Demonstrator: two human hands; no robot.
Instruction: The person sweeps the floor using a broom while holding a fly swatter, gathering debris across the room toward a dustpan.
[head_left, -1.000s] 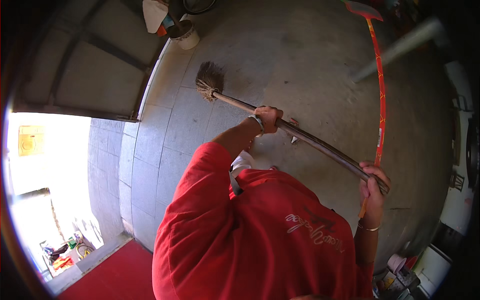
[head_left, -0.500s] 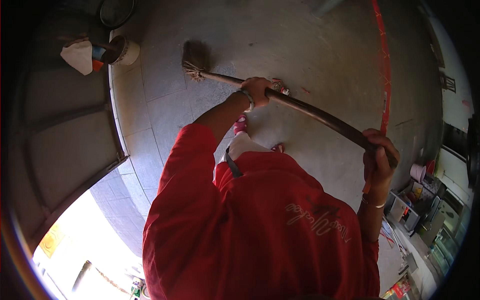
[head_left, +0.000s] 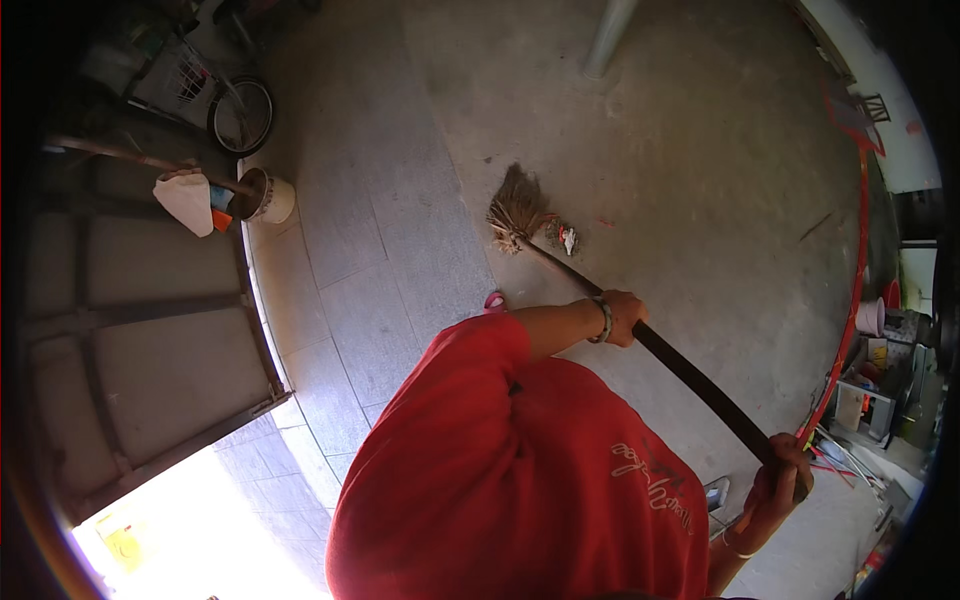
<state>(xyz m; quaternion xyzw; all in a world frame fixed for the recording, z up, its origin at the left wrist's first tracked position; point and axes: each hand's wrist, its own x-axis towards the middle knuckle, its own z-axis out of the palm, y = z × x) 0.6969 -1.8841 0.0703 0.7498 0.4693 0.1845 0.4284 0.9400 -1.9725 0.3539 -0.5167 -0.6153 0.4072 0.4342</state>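
Both my hands are closed on the long dark wooden handle of a broom (head_left: 518,207). My left hand (head_left: 624,317) wraps the handle around its middle, a bracelet on the wrist. Lower right, my right hand (head_left: 785,470) grips the handle's top end. Slanting away to the upper left, the handle ends in frayed brown bristles on the grey floor. Just right of the bristles lies a small heap of litter (head_left: 568,238) with white and red bits. One pink shoe (head_left: 495,301) shows below the broom head.
At the left, a white bucket (head_left: 270,196) with a stick in it stands by a metal door (head_left: 165,385). A bicycle wheel (head_left: 241,116) is behind it. A grey post (head_left: 610,40) rises at the top. A red strip (head_left: 862,240) and stacked household items (head_left: 880,385) line the right.
The broom head has moved right, closer to the litter heap. Both hands keep their grip on the handle. The whole view has shifted, bringing the post and bicycle into sight.
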